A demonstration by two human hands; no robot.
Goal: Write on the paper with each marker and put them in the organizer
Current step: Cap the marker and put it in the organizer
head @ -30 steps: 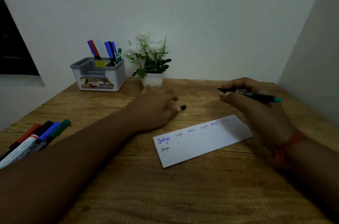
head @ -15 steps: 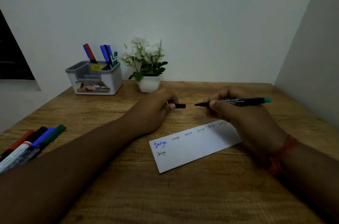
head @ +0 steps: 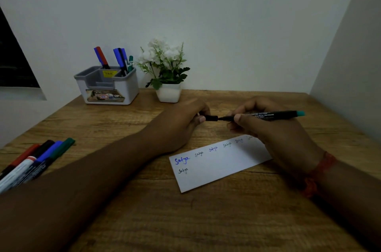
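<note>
My right hand (head: 266,128) grips a thin black marker (head: 272,115) with a teal end, held level above the table. My left hand (head: 181,126) pinches its black cap (head: 211,118), and the cap's mouth meets the marker's tip. Below the hands lies a white paper strip (head: 218,163) with the same short word written several times in blue and dark ink. The grey-and-white organizer (head: 109,86) stands at the back left with several markers upright in it.
Several capped markers (head: 39,159) in red, black, blue and green lie at the table's left edge beside my left forearm. A small white pot with white flowers (head: 168,78) stands right of the organizer. A wall runs close along the right side.
My left hand lifted the cap from the table and brought it to the marker. My right hand swung the marker level and leftward until its tip met the cap.
</note>
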